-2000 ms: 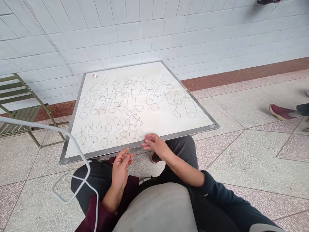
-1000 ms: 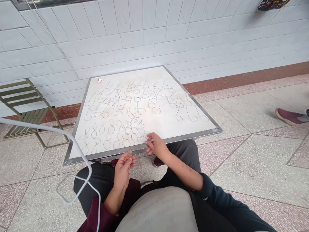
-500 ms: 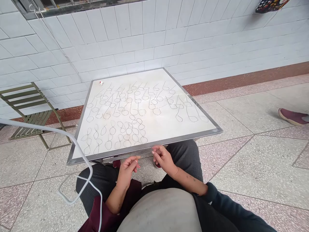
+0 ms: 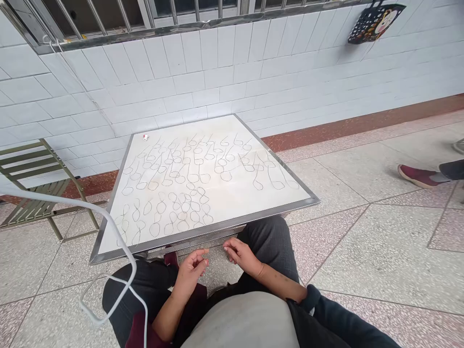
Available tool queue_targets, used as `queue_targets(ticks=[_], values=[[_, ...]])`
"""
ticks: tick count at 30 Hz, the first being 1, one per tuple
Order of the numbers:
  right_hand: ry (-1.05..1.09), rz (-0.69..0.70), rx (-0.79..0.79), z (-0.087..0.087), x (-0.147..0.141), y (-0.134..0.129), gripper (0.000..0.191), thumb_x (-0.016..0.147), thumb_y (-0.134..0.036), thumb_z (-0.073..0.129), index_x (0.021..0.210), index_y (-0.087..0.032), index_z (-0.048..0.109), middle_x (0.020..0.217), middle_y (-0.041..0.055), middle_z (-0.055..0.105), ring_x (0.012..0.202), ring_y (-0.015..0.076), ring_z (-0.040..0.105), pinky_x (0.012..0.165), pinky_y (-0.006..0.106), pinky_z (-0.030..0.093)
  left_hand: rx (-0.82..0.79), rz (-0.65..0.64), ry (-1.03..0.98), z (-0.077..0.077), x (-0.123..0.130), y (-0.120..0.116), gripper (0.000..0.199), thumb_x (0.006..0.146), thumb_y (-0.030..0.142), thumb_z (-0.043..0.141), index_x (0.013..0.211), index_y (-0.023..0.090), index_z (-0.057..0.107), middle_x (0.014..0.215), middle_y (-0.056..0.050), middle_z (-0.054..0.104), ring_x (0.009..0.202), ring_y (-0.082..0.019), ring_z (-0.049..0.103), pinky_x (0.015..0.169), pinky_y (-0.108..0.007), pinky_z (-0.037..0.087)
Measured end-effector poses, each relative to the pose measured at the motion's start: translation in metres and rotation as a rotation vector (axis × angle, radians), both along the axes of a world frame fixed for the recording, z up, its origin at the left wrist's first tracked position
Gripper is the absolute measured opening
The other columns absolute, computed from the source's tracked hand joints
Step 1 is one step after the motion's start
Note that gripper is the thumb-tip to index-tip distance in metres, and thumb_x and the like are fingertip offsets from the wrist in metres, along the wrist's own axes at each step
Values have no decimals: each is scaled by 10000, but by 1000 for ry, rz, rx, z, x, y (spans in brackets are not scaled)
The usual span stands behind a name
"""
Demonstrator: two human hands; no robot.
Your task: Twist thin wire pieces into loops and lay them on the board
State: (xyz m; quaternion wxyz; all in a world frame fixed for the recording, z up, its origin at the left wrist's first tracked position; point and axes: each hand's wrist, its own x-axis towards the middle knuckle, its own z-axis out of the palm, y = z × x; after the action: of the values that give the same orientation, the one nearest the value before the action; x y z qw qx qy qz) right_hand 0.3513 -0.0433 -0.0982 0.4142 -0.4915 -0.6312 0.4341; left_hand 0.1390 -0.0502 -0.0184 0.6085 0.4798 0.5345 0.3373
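My left hand (image 4: 190,271) is held over my lap, below the table's near edge, with its thumb and fingers drawn together. A tan wrap shows on its index finger. Across a small gap, my right hand (image 4: 243,257) has thumb and fingertips pinched together. Anything held in either hand is too thin or hidden to make out. Beyond my hands stands a white table (image 4: 239,205) with a grey metal rim. Many thin, dark wire loops (image 4: 188,208) lie on it; several at the front left are twisted into figure eights, while those farther back have long straight tails.
A small red-and-white object (image 4: 145,137) lies at the table's far left corner. A grey cable (image 4: 129,261) loops past the left front. A slatted folding chair (image 4: 43,193) stands left. Another person's shoe (image 4: 416,176) is at right; a bag (image 4: 375,23) hangs on the wall.
The view has tilted up and turned slightly right, so the table sits lower and further left in it. Both hands stay over my lap, still close together.
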Motion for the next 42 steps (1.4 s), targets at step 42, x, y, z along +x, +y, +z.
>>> queue_targets(ticks=[42], values=[[-1044,-520,-15,129,126,119,186,956,-230,400,995,-136,556,950,126,623,794,221,612,628,303,424,51,149,-112,13,-4,2,410,705,445,727,998,159,722,843,-79,681,674,-164,569,593,-265,447]])
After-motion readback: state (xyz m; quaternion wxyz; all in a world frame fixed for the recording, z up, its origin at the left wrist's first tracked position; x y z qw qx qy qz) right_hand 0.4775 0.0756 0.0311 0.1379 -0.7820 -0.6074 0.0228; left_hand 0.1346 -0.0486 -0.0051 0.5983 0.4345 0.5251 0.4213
